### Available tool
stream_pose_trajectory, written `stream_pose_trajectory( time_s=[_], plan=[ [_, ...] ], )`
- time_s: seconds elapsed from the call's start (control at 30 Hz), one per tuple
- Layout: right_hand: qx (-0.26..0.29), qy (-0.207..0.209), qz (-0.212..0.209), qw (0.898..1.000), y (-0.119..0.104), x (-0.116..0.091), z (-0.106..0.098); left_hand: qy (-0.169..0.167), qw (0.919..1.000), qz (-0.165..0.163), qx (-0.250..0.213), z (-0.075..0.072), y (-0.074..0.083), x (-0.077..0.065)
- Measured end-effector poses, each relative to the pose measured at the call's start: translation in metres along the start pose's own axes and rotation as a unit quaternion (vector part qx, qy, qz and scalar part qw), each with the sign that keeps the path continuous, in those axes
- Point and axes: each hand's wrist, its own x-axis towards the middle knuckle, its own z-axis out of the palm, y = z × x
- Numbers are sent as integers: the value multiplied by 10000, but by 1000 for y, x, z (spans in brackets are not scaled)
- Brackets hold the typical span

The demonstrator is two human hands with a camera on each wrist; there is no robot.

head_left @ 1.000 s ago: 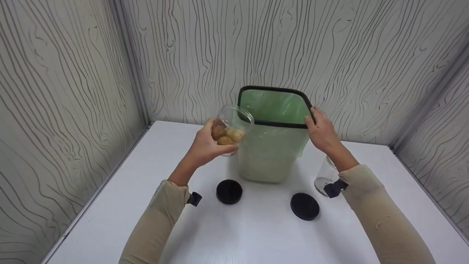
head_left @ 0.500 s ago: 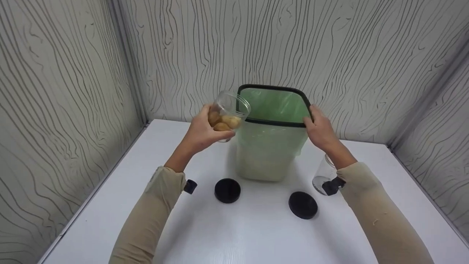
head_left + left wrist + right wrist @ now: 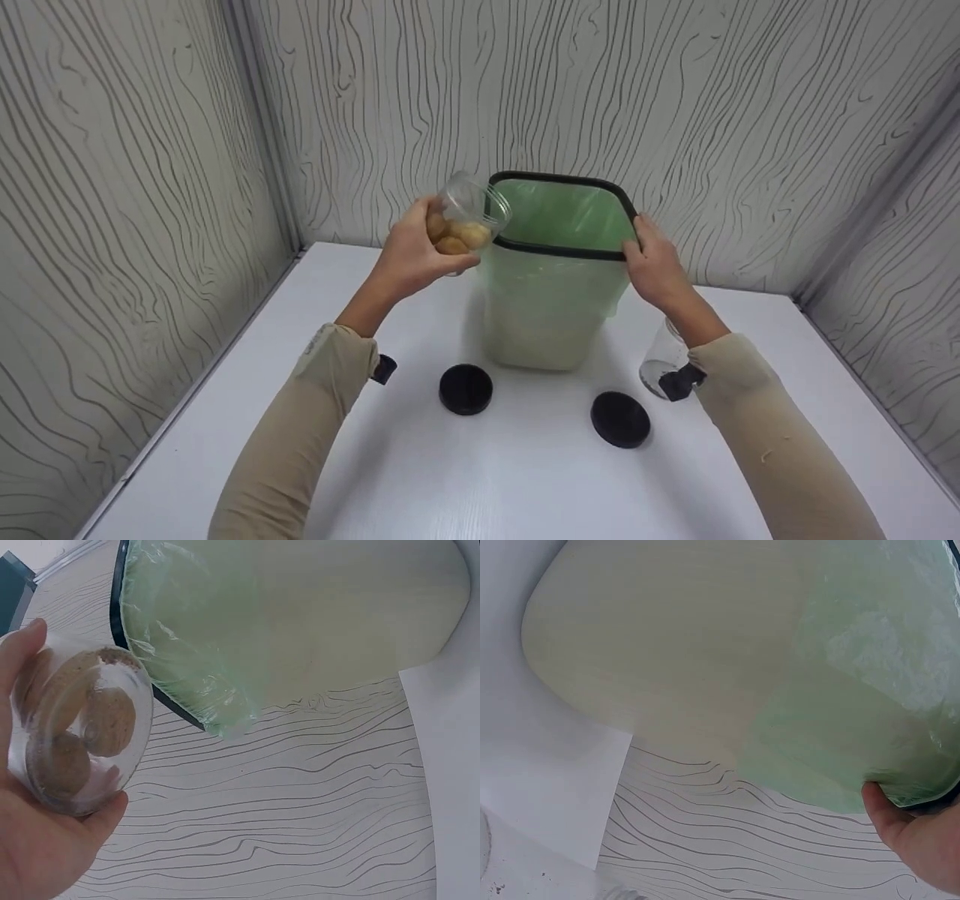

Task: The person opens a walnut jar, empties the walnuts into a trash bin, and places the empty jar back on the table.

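My left hand [image 3: 416,251] grips a clear plastic jar [image 3: 90,727] with several round brown and pale yellow pieces [image 3: 461,236] inside. The jar is tilted, its uncovered mouth toward the bin and overlapping the bin's left rim in the head view. The trash bin [image 3: 540,330] stands upright, lined with a thin green bag [image 3: 885,690] and topped by a black rim ring [image 3: 559,250]. My right hand [image 3: 654,262] pinches the bin's right rim, thumb outside over the bag. In the left wrist view the jar's base faces the camera, with brown pieces showing through it.
Two black round lids [image 3: 466,389] [image 3: 620,420] lie on the white table [image 3: 480,480] in front of the bin. A second clear jar [image 3: 661,364] stands at the right, partly behind the right wrist. Wood-patterned panels [image 3: 420,97] enclose the back and sides.
My left hand has raised the jar and moved it slightly left, up to the height of the bin's rim, tipping it a little more. The right hand stays on the rim.
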Motion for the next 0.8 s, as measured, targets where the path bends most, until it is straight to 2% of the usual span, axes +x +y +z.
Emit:
stream_pose_trajectory(
  time_s=[0.37, 0.8],
  plan=[
    [50, 3, -51, 10000, 4, 1, 1, 209, 9955, 143, 910, -4, 4, 10],
    [-50, -148, -167, 9997, 2, 0, -4, 215, 9884, 22, 1504, -6, 3, 20]
  ],
)
